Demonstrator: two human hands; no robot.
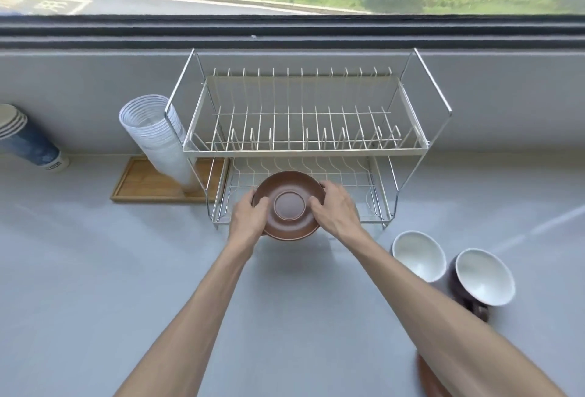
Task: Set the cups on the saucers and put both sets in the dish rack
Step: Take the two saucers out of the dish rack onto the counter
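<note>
Saucer [288,205], brown with a raised centre ring, is held by both hands at the front edge of the rack's [304,146] lower tier, partly over the wire shelf and partly over the counter [95,286]. Left hand [248,218] clamps its left rim, fingers curled over the edge; right hand [337,210] clamps the right rim, thumb on the upper face near the ring. Whether the saucer rests on the wires or is held just above them cannot be told.

Two cups [419,256], dark outside and white inside, lie to the right on the counter, tilted so their mouths face up and toward the camera, just beside each other and well apart from the saucer. A second saucer [427,377] shows only as a brown edge under the right forearm at the bottom of the view.

The rack's upper tier holds nothing. Left of the rack a stack of clear plastic cups [158,140] leans on a wooden tray [139,184]. Farther left, a stack of blue paper cups [28,143] lies on its side; small print on its white base band is too blurred to read. Painted markings on the road [47,6] outside the window are also illegible.
</note>
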